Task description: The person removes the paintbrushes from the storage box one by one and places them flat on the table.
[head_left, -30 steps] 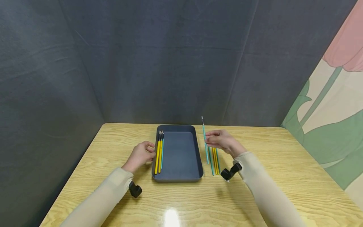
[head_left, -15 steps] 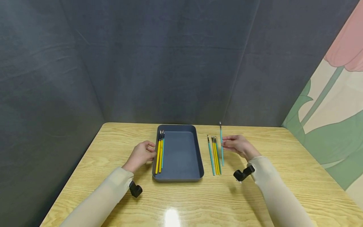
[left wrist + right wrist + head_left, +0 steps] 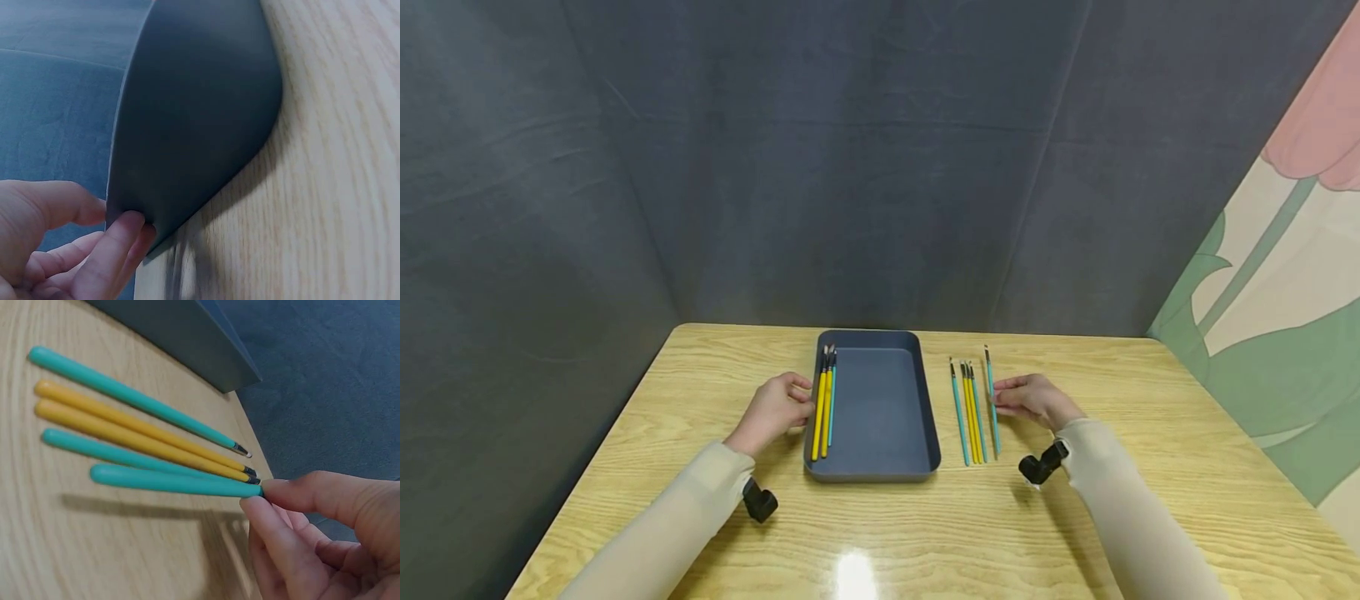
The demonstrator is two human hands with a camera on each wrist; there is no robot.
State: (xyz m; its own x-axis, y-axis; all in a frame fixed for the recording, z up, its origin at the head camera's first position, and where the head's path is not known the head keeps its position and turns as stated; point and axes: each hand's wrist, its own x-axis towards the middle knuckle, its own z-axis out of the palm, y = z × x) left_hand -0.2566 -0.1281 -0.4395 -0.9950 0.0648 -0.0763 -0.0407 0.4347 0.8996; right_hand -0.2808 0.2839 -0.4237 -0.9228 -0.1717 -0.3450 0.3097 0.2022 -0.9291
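Observation:
A teal paintbrush [image 3: 992, 417] is pinched between the thumb and fingers of my right hand [image 3: 1028, 397]; in the right wrist view its teal handle [image 3: 169, 480] slants just above the wood, casting a shadow. To its left lie two yellow paintbrushes [image 3: 972, 417] between two teal ones, one being the left teal paintbrush [image 3: 959, 421]. My left hand [image 3: 772, 410] pinches the left side of the dark grey tray [image 3: 880, 477], its fingertips against the outer wall [image 3: 200, 106] in the left wrist view. Inside the tray, two yellow paintbrushes [image 3: 822, 408] and a teal paintbrush [image 3: 832, 400] lie along the left wall.
Everything stands on a light wooden table [image 3: 887, 533]. Behind it and on the left hangs a dark grey curtain [image 3: 820, 167]. A wall with a painted flower [image 3: 1277, 333] borders the right side.
My right hand has carried the teal paintbrush rightward, from beside the tray past the row of brushes, then lowered it towards the table. The left hand stays at the tray.

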